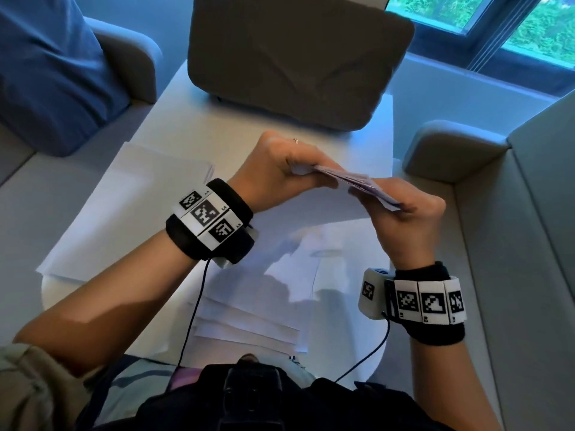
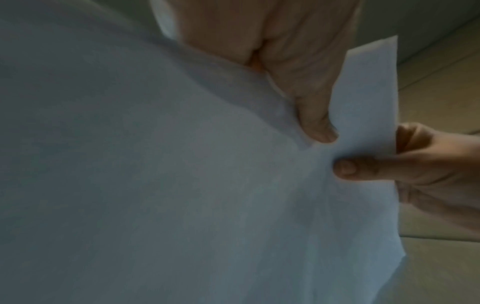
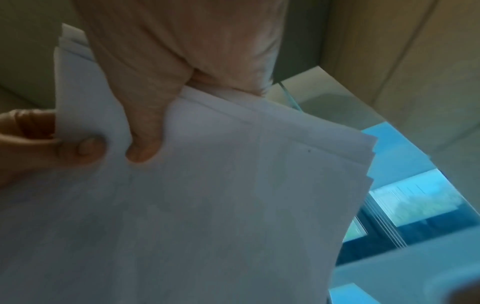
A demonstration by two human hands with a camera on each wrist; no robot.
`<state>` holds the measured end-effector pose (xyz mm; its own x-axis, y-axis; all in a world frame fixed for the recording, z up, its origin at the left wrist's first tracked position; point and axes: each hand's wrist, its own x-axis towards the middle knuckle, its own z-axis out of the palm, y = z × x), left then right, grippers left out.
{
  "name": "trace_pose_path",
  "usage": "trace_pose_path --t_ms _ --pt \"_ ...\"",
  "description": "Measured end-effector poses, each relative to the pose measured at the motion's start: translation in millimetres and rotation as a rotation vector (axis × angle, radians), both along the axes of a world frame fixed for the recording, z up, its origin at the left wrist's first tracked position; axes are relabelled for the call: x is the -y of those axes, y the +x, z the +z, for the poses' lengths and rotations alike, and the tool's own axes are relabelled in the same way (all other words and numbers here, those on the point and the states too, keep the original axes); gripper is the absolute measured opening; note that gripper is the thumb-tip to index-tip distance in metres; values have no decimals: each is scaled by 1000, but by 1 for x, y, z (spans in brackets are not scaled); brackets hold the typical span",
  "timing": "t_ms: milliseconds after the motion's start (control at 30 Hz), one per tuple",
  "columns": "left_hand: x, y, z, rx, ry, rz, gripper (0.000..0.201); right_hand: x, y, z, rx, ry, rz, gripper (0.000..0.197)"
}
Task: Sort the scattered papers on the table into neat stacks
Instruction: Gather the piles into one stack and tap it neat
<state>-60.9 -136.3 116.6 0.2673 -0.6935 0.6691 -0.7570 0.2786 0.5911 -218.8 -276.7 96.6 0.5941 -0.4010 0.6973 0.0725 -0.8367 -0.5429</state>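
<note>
Clearly the bundle of sheets [image 1: 357,185] sits in the air above the table [image 1: 280,119], held between both hands and seen nearly edge-on from the head camera. The left hand [image 1: 277,172] has its fingers curled over the bundle's far-left end, thumb pressed on the paper face. The right hand [image 1: 401,219] pinches the near-right end, its thumb [image 3: 144,131] laid across the top sheet. Both hands are closed on the paper, not open.

I judge the bundle light and limp: in the wrist views the sheets sag and bow away from the thumbs, so a single-corner hold would let them droop and fan. The corner edges [image 3: 369,152] already stagger, a sign that the sheets slide easily on each other. Holding at 2 opposite short ends, as now, looks the safest way to keep them together, and tapping a long edge on the table should square them.

Its long axis runs from upper left to lower right in the head view, and the bundle tilts down toward the right hand. More loose papers [image 1: 249,318] lie fanned on the table near the person's body, and a flatter pile [image 1: 124,213] lies to the left.
</note>
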Motion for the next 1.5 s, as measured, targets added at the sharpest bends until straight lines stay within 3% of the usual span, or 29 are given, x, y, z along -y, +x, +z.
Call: trace_pose_path --t_ms 100,267,333,400,467,533,700,967,1167,1267,1300,1400,1500 --pt "-3 11 -16 2 219 90 16 12 -9 -9 24 193 40 9" --pt "-34 55 -59 -56 526 272 48 40 -26 -25 75 578 -119 31" --pt "-48 69 -70 -207 527 370 37 50 -34 -31 96 684 -142 26" --pt "-55 74 -77 -478 432 453 24 55 -39 -37 105 778 -140 18" --pt "-54 71 -82 -729 303 471 28 55 -39 -44 102 846 -146 17" --pt "-49 63 -88 -823 267 459 35 50 -36 -53 94 929 -143 18" --pt "-41 50 -96 -900 178 500 44 39 -24 -75 73 1072 -162 19" --pt "-48 49 -122 -917 332 517 39 29 -13 -103 -67 1215 -256 49" --pt "-48 50 -120 -890 265 496 59 31 -13 -97 13 1229 -270 39" --pt "-57 53 -122 -846 271 489 72 35 -18 -99 95 1247 -266 73" --pt "-58 53 -123 -840 274 484 75 36 -18 -101 100 1257 -256 75" --pt "-53 50 -124 -828 309 477 66 32 -12 -101 10 1230 -225 44" --pt "-44 48 -124 -889 326 497 45 27 -2 -98 -64 1191 -225 36"
